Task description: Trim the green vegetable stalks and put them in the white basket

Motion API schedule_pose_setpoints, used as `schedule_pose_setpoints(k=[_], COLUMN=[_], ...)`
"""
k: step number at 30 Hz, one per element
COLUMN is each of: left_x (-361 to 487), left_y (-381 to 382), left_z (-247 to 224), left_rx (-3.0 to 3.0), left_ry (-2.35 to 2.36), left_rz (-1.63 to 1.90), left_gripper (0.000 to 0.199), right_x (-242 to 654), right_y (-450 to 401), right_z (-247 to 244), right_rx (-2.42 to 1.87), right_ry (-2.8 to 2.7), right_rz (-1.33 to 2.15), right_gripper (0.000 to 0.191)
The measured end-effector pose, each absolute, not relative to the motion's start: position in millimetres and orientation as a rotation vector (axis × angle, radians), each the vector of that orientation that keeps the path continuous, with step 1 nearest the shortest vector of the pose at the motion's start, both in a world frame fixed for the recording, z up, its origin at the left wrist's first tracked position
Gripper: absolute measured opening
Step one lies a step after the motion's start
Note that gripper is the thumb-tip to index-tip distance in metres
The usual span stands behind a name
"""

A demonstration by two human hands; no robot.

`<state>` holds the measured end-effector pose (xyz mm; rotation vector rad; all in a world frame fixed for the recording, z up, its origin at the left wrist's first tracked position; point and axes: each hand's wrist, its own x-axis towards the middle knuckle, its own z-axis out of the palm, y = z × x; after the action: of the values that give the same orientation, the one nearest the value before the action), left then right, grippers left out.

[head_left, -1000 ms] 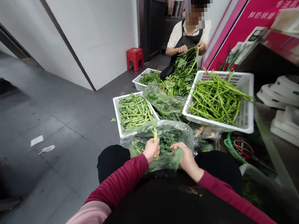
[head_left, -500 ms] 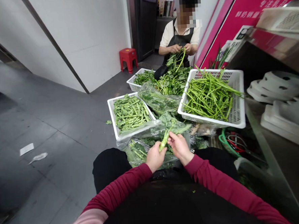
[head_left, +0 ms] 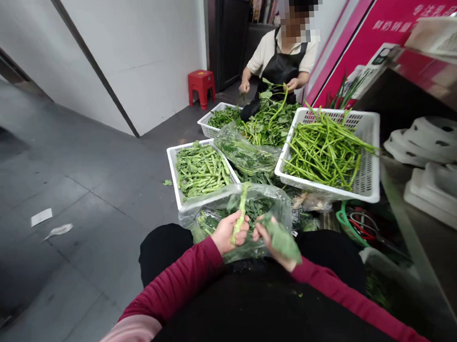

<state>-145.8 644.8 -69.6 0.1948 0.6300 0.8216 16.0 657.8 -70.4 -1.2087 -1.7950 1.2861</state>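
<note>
My left hand [head_left: 231, 234] is closed around a thick pale green vegetable stem [head_left: 241, 206], held upright with small leafy bits at its top. Just to the right, my right hand [head_left: 270, 236] pinches a broad green leaf [head_left: 284, 243], which hangs over the back of the hand and is blurred. Leaf and stem are apart. Below both hands, a clear plastic bag [head_left: 278, 196] with leafy greens lies between my knees. Beyond it on the left, a white basket [head_left: 173, 177] holds many trimmed stems [head_left: 202, 171].
At right, a white basket [head_left: 371, 157] holds long thin green stalks [head_left: 323, 149]. A co-worker [head_left: 283, 59] sits behind a leafy heap [head_left: 274, 124], handling greens. There are also a red stool [head_left: 202, 88], a green-rimmed basket [head_left: 343, 220] with scissors, and white trays [head_left: 443, 199].
The leaf has come off the stem and moved down to the right with my right hand. My left hand has turned the stem more upright. The co-worker's hands have moved apart.
</note>
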Motion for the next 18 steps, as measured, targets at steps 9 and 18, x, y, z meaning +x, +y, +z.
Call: schedule_pose_setpoints(k=[9,18], left_x=[-132.5,-119.4], left_y=[622.3,613.9], left_z=[-67.9,-69.6], left_rx=[0.445,0.706], left_ry=[0.393,0.753], left_rz=[0.720,0.949], left_gripper=[0.036,0.026], right_x=[20.9,-0.3], right_y=[696.8,693.0], right_z=[-49.6,-48.9], right_rx=[-0.765,-1.015], right_ry=[-0.585,-0.181], right_rz=[2.173,1.890], right_gripper=[0.012,0.012])
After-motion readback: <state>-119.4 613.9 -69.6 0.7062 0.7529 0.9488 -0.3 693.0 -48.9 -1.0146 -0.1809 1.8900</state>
